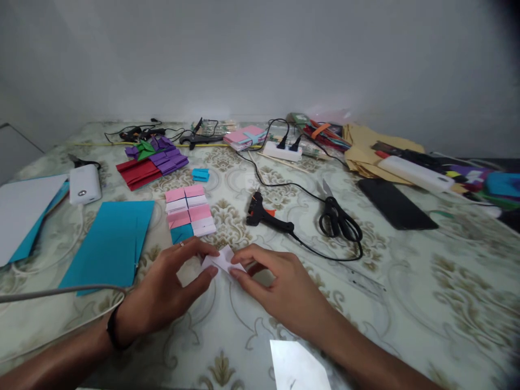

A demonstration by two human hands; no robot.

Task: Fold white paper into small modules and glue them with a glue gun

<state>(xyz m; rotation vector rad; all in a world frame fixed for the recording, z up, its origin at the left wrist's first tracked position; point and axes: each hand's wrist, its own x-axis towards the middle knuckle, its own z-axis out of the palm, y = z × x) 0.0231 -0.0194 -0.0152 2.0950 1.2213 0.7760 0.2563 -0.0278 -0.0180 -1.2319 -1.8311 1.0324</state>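
Observation:
A small piece of white folded paper (225, 259) is held between my two hands, low over the patterned tablecloth. My left hand (173, 284) pinches its left side between thumb and forefinger. On the other side, my right hand (274, 271) pinches the right end the same way. Just beyond my left hand lie rows of folded pink, white and blue paper strips (190, 208). Further right rests a black glue gun (268, 214), its cord running past black-handled scissors (339, 216). A cut white sheet (300, 365) lies near the front edge.
Blue sheets (108, 244) and a white power bank (85, 184) with a cable are at left. Red folded papers (138, 172) and purple ones (170, 161) lie behind. A power strip (283, 151) stands at the back; a black phone (396, 203) and a clear ruler (345, 279) are at right.

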